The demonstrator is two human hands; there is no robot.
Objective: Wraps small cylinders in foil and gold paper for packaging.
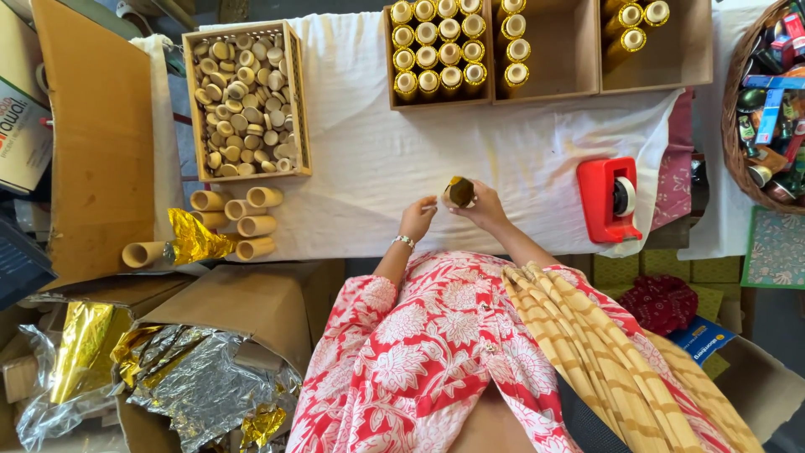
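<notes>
My right hand (485,206) holds a short bamboo tube wrapped in gold foil (459,191) above the white tablecloth (369,159). My left hand (417,219), with a beaded bracelet on the wrist, pinches the tube's left side with its fingertips. Both hands hover near the table's front edge, in front of my red and white floral clothing.
A wooden crate of bamboo caps (246,101) stands at the back left, with loose bamboo tubes (239,216) and gold foil (194,239) below it. Compartmented boxes of gold-wrapped tubes (440,52) sit at the back. A red tape dispenser (610,198) lies right. A cardboard box of foil (201,369) is lower left.
</notes>
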